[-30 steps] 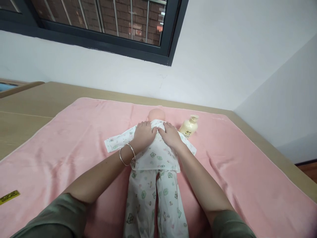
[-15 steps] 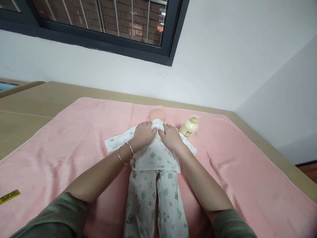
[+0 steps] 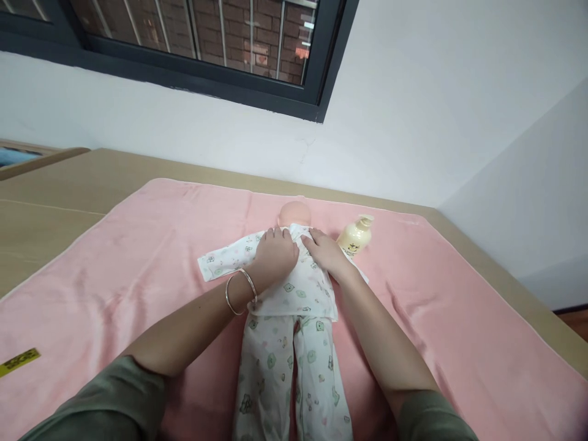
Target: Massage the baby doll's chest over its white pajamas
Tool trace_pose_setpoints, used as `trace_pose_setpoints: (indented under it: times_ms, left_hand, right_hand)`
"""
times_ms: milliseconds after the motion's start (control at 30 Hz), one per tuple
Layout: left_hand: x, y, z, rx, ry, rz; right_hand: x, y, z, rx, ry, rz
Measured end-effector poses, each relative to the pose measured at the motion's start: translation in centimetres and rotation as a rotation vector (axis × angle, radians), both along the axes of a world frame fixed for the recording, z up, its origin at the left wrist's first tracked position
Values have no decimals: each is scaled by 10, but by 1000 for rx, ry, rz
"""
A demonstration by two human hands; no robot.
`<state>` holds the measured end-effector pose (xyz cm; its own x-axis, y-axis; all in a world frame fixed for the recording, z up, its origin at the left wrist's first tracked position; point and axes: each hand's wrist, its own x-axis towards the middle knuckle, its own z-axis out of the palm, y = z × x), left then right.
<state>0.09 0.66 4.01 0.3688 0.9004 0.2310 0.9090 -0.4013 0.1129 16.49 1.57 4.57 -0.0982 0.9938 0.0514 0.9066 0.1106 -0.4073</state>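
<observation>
A baby doll lies stretched out on a pink blanket [image 3: 151, 245], its smooth bare head [image 3: 294, 212] pointing away from me. It wears a white printed top [image 3: 294, 294] and matching trousers [image 3: 266, 373]. My left hand [image 3: 277, 254] rests on the upper left of the top near the shoulder, fingers extended. On the other side, my right hand [image 3: 328, 252] lies flat over the right shoulder with the thumb apart. Neither hand holds anything. The doll's right-hand sleeve is mostly hidden behind my right hand and arm. A bracelet [image 3: 241, 291] circles my left wrist.
A pale yellow pump bottle [image 3: 356, 237] stands on the blanket just right of the doll's shoulder. A yellow label [image 3: 19, 361] lies at the left. Beyond the table edge [image 3: 257, 184] are a white wall and a dark-framed window [image 3: 206, 76].
My left hand has turned slightly, with its thumb drawn in toward the fingers. The right hand stays on the shoulder, and the whole view has shifted a little.
</observation>
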Motion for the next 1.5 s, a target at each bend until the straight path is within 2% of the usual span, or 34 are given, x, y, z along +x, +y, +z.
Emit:
trace_pose_setpoints:
  times_ms: [100, 200, 333, 433, 533, 633, 800, 867, 967, 1067, 1233, 1500]
  left_hand:
    - [-10, 19, 0, -109, -75, -26]
    - [-14, 32, -2, -202, -194, 8]
    - [-6, 22, -6, -111, -170, 66]
    - [4, 4, -7, -2, -111, 62]
    - [7, -6, -6, 12, -95, 48]
    - [3, 1, -4, -23, -111, 34]
    - [-11, 28, 0, -206, -217, 35]
    - [-13, 33, 0, -230, -242, 60]
    - [-12, 33, -2, -192, -239, 81]
    - [-10, 31, -7, -154, -230, 77]
    - [-7, 29, -13, -92, -227, 79]
    - [-5, 33, -16, -94, -248, 96]
  right_hand:
    - [-16, -12, 4, 45, -132, -2]
    - [-29, -23, 7, 65, -180, 7]
    - [-23, -18, 4, 67, -105, 16]
    - [-10, -5, -3, 62, -37, -4]
    - [-4, 4, -8, 46, -27, -27]
    - [-8, 1, -7, 57, -78, -28]
    - [-33, -24, 6, 62, -234, -29]
    - [-40, -31, 9, 67, -267, -21]
    - [-38, -32, 10, 61, -238, -2]
    - [-25, -20, 6, 57, -141, 26]
    - [-8, -1, -7, 51, -51, -43]
    - [-14, -2, -16, 164, -12, -109]
